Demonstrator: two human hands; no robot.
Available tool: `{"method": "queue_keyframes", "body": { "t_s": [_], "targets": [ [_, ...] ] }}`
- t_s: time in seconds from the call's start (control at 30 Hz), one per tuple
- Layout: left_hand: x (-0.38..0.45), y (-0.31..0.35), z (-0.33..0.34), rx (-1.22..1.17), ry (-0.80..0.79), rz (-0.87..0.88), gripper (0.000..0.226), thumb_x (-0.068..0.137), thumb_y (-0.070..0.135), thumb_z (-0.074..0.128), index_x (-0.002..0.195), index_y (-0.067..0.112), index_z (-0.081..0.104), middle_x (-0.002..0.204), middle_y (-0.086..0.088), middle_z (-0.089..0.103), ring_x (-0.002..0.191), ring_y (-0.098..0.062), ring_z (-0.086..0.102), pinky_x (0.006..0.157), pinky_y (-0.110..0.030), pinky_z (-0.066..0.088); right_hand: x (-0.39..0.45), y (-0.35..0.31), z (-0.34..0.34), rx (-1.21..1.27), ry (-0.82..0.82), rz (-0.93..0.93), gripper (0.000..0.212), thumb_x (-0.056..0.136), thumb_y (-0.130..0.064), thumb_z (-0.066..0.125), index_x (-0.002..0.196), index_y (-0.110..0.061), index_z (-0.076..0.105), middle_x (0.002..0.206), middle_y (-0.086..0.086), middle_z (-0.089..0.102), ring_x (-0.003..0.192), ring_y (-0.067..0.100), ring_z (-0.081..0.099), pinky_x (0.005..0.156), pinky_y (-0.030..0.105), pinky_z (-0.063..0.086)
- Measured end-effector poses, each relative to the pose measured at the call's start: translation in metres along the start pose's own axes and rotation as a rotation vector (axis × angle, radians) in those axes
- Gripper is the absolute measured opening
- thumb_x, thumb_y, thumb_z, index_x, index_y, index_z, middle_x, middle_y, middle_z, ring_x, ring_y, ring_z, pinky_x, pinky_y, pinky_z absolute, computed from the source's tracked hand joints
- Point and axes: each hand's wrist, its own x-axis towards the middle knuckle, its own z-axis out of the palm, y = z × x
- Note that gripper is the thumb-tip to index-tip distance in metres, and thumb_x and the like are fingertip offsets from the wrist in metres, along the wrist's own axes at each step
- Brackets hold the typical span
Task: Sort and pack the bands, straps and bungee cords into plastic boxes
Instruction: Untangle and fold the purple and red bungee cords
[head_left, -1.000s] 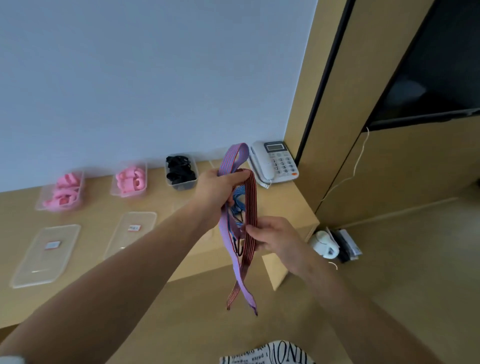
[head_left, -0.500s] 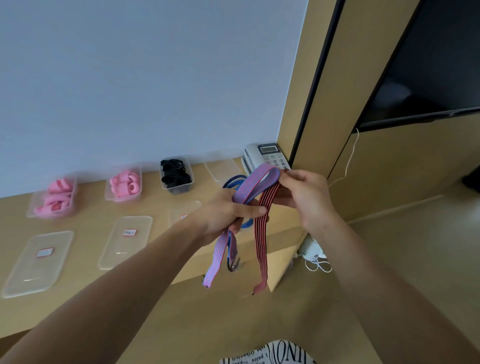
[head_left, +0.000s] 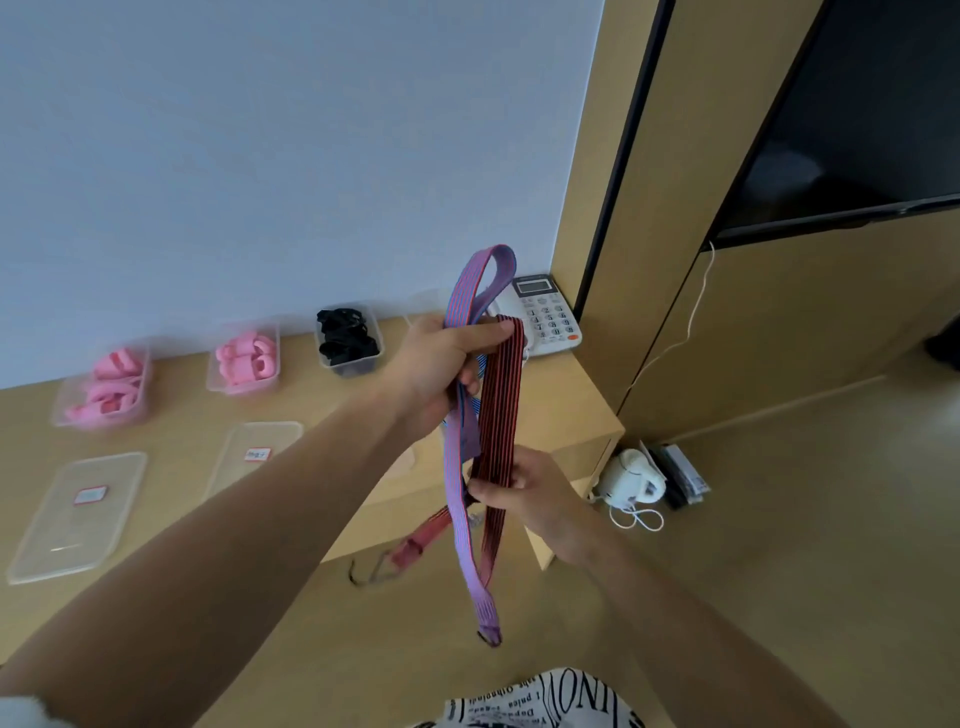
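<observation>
Change: your right hand (head_left: 524, 486) has dropped from the top of the loops to well below your left hand (head_left: 449, 364); the loops have risen.
Left hand: you grip the folded tops of the purple bungee cord (head_left: 460, 470) and the red-and-black bungee cord (head_left: 498, 410); your fingertips are hidden behind them.
Right hand: you pinch the red-and-black strands just below the left hand.
Loose ends: both hang under your right hand; the hook (head_left: 369, 569) is blurred.
Left of your left arm: two clear lids (head_left: 78, 514), labels unreadable.
Beyond your left hand: boxes of pink bands (head_left: 244, 358) and black straps (head_left: 345, 338), soft with blur; a phone (head_left: 550, 314), partly covered by the cords.
</observation>
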Motion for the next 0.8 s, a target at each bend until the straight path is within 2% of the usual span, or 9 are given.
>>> {"method": "queue_keyframes", "body": {
  "t_s": [0.07,0.17,0.23,0.33,0.47,0.6,0.67,0.8],
  "targets": [
    [0.001,-0.004,-0.008,0.013,0.050,0.000,0.011,0.091,0.008,0.070,0.102,0.006,0.068,0.095,-0.013,0.066,0.040,-0.009,0.028,0.042,-0.022,0.030,-0.002,0.003,0.000,0.020,-0.029,0.035,0.004,0.079,-0.023,0.074,0.083,-0.025,0.073,0.084,0.001,0.069,0.082,0.016,0.062,0.079,0.033,0.046],
    [0.003,-0.011,-0.026,0.012,0.139,-0.035,0.005,0.091,0.010,0.070,0.095,0.012,0.068,0.095,-0.010,0.071,0.039,-0.007,0.029,0.044,-0.022,0.030,-0.004,0.000,-0.010,0.048,-0.071,0.077,0.014,0.090,-0.013,0.068,0.083,-0.024,0.075,0.081,-0.003,0.069,0.079,0.012,0.065,0.076,0.028,0.049],
    [0.003,-0.017,-0.037,0.021,0.175,-0.093,0.007,0.091,0.012,0.071,0.097,0.013,0.067,0.097,-0.013,0.078,0.038,-0.007,0.029,0.044,-0.021,0.031,-0.001,-0.006,-0.019,0.061,-0.049,0.090,0.016,0.097,-0.011,0.062,0.093,-0.020,0.075,0.089,-0.002,0.075,0.086,0.013,0.070,0.080,0.028,0.054],
    [-0.001,-0.021,-0.047,0.066,0.190,-0.178,0.014,0.091,0.014,0.070,0.103,0.010,0.066,0.091,-0.014,0.079,0.037,-0.008,0.026,0.040,-0.019,0.032,0.008,-0.020,-0.028,0.145,-0.011,0.087,0.018,0.100,-0.016,0.059,0.108,-0.019,0.074,0.103,0.006,0.076,0.099,0.023,0.073,0.093,0.040,0.056],
    [-0.007,-0.017,-0.052,0.089,0.105,-0.260,0.010,0.092,0.017,0.069,0.100,0.010,0.067,0.079,-0.010,0.077,0.037,-0.006,0.024,0.037,-0.016,0.028,0.021,-0.031,-0.034,0.260,-0.003,0.146,0.020,0.098,-0.024,0.060,0.099,-0.015,0.079,0.101,0.012,0.075,0.089,0.027,0.070,0.091,0.049,0.057],
    [-0.011,-0.012,-0.049,0.136,0.021,-0.310,0.015,0.093,0.023,0.070,0.090,0.008,0.071,0.076,-0.009,0.075,0.036,-0.005,0.023,0.038,-0.015,0.026,0.034,-0.031,-0.040,0.296,0.179,0.251,0.022,0.101,-0.018,0.058,0.098,-0.007,0.077,0.090,0.014,0.074,0.084,0.025,0.071,0.086,0.043,0.057],
    [-0.011,-0.011,-0.048,0.161,0.035,-0.307,0.015,0.092,0.023,0.071,0.086,0.009,0.071,0.077,-0.009,0.074,0.036,-0.006,0.022,0.038,-0.016,0.025,0.038,-0.034,-0.043,0.275,0.214,0.255,0.016,0.099,-0.013,0.060,0.101,-0.005,0.073,0.084,0.012,0.072,0.081,0.025,0.070,0.087,0.044,0.057],
    [-0.008,-0.013,-0.052,0.140,0.101,-0.312,0.012,0.090,0.020,0.072,0.086,0.009,0.071,0.076,-0.009,0.074,0.036,-0.006,0.023,0.038,-0.016,0.024,0.041,-0.062,-0.047,0.226,0.235,0.187,0.014,0.101,-0.008,0.056,0.096,-0.006,0.069,0.070,0.005,0.063,0.065,0.024,0.062,0.073,0.042,0.055]
  ]
}}
